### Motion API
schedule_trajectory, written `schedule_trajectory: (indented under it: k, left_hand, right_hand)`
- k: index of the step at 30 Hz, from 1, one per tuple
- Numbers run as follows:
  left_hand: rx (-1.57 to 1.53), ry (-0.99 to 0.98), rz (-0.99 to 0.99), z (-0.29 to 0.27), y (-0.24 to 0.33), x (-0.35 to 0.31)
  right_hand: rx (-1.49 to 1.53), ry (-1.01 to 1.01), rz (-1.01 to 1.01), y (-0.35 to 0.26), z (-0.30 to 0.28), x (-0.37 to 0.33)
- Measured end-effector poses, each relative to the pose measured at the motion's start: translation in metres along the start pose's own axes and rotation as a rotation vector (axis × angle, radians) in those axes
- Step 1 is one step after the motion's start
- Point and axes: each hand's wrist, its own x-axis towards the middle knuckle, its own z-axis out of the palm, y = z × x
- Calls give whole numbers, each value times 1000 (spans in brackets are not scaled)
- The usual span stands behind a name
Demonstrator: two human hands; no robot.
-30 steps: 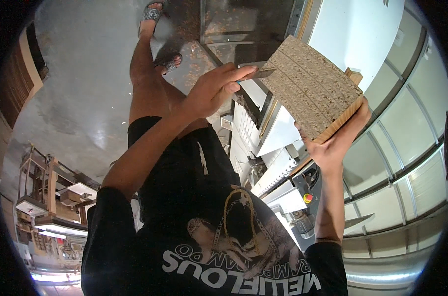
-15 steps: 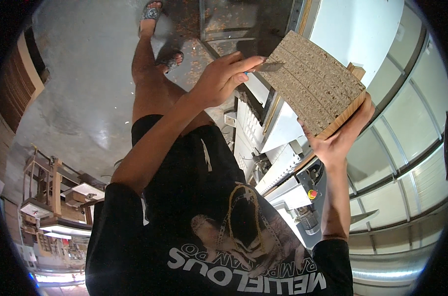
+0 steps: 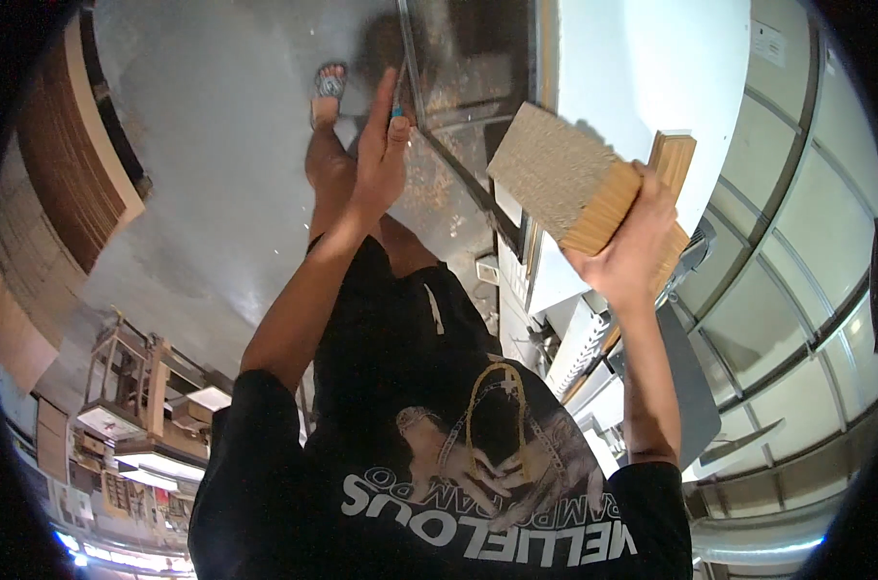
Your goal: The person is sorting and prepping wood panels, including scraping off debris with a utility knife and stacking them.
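My left hand (image 3: 381,164) is raised away from the wood, over the floor, its fingers closed round a small blade tool with a blue handle (image 3: 397,112). The thin blade is seen edge-on, so its exact kind is unclear. On the right, my right hand (image 3: 630,253) grips the near end of a thick wooden block (image 3: 545,166). The block's broad upper face is grey-brown and rough, while its end shows smooth, striped yellow wood. It is held tilted above the edge of a white tabletop, with the thumb on one side and the fingers on the other.
A wooden strip (image 3: 673,155) lies on the white tabletop (image 3: 642,58) behind the block. Dark metal framing (image 3: 468,184) runs along the table's left side. Machine parts stand below my right arm. Stacked brown panels (image 3: 67,145) and a wooden rack (image 3: 134,377) are on the left.
My left hand has drawn the blade off the rough face and moved left, away from the block. The block has tilted, showing more of its striped end. The whole view has shifted.
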Motion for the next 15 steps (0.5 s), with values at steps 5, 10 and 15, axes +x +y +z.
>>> schedule_trajectory:
  k: [5,10,15]
  left_hand:
    - [371,94,111,-44,64,42]
    - [628,156,29,-112,112,39]
    - [577,178,82,-153,129,46]
  right_hand:
    - [-82,-155,27,-9,-12,6]
    - [-98,-343,145,9,-46,-8]
    - [84,-186,-25,42,-31,-40]
